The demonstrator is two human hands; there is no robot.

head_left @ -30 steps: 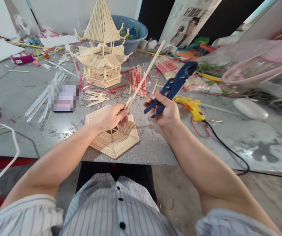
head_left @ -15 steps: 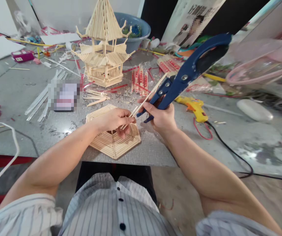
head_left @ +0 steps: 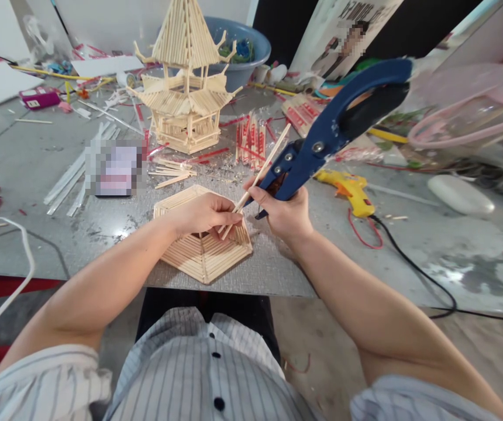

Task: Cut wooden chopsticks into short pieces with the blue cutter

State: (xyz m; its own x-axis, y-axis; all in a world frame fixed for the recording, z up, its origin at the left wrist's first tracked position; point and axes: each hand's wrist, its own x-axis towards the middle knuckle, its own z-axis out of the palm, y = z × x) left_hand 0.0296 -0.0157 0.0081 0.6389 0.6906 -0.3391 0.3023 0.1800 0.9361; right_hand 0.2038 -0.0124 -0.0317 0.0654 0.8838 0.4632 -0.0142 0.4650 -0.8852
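Pale wooden sticks (head_left: 273,153) slant between my two hands above a hexagonal stick panel (head_left: 190,266). My left hand (head_left: 216,213) is closed, pinching their lower ends. In my right hand (head_left: 289,210) is a blue-handled cutter (head_left: 310,155), its handles pointing up and right; thumb and fingers of that hand also touch the sticks. The cutter's jaws point down-left beside the sticks; whether they touch them I cannot tell. Behind the panel lie short cut sticks (head_left: 172,172). A pagoda model (head_left: 188,105) built of sticks stands farther back.
A yellow glue gun (head_left: 352,193) with a black cord lies right of my right hand. Left are a phone (head_left: 117,169) and clear glue sticks (head_left: 69,169). Red-printed wrappers (head_left: 250,140) lie behind my hands. A blue basin (head_left: 251,55) stands at the back, a white mouse-shaped object (head_left: 461,195) at right.
The sticks have turned a little steeper between my hands. The cutter has shifted slightly left with my right hand. My left hand keeps nearly the same place.
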